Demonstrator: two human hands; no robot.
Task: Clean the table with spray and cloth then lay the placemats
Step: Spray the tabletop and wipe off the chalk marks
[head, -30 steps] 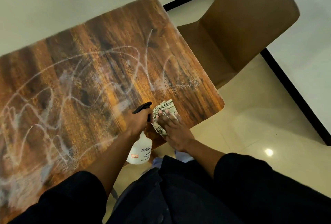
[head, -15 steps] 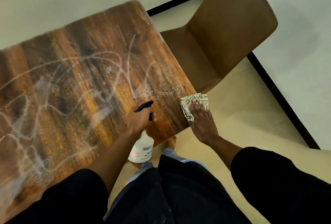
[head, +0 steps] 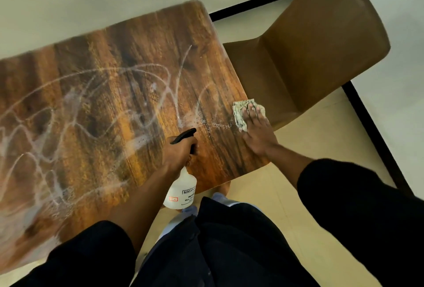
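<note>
On the wood-grain counter (head: 128, 62), at its right edge, the right hand (head: 258, 134) presses a crumpled pale cloth (head: 238, 112) flat, its fingers (head: 250, 112) straight and close together on top of the fabric. Just left of it, the left hand (head: 180, 152) grips the neck of a white spray bottle (head: 181, 191), fingers curled round it below the black trigger head (head: 184, 135); the bottle's body hangs past the counter's near edge. White looping streaks of spray (head: 75, 105) cover the surface to the left. A brown chair (head: 321, 41) stands just beside the counter's right side on the pale tiled floor (head: 321, 140).
</note>
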